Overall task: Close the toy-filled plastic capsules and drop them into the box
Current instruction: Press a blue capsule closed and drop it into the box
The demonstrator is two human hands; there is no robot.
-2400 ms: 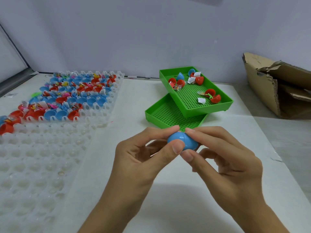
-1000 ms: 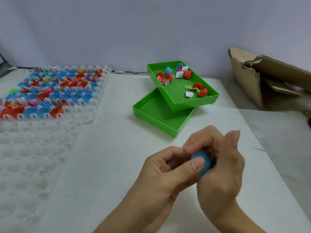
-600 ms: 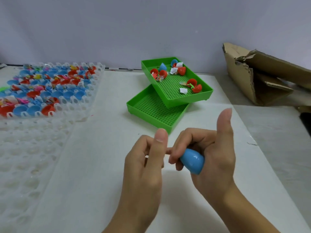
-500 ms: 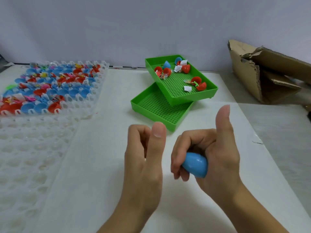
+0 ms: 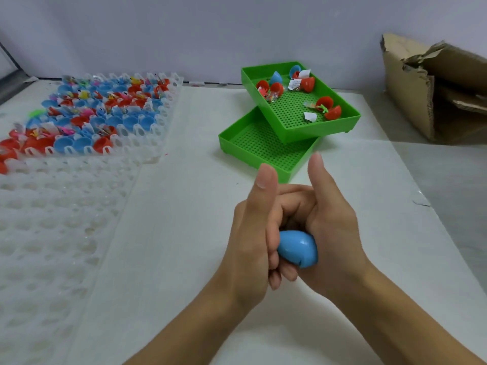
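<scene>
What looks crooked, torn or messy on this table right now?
Two things. The upper green tray sits askew, propped on the lower green tray at an angle, not nested. The cardboard box at the right has torn, crumpled flaps. Open capsule halves and paper slips lie loose in the upper tray.

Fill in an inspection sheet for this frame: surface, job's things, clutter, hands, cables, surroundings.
Surface: white table, with a grey strip along its right edge.
Job's things: blue capsule clasped between both hands; open capsules with toys in the upper green tray, which rests askew on the lower green tray; clear grid tray on the left, its far part filled with red and blue halves; cardboard box at far right.
Clutter: nothing seen.
Hands: left hand and right hand wrapped round the capsule, both thumbs up.
Cables: nothing seen.
Surroundings: plain grey wall behind.
</scene>
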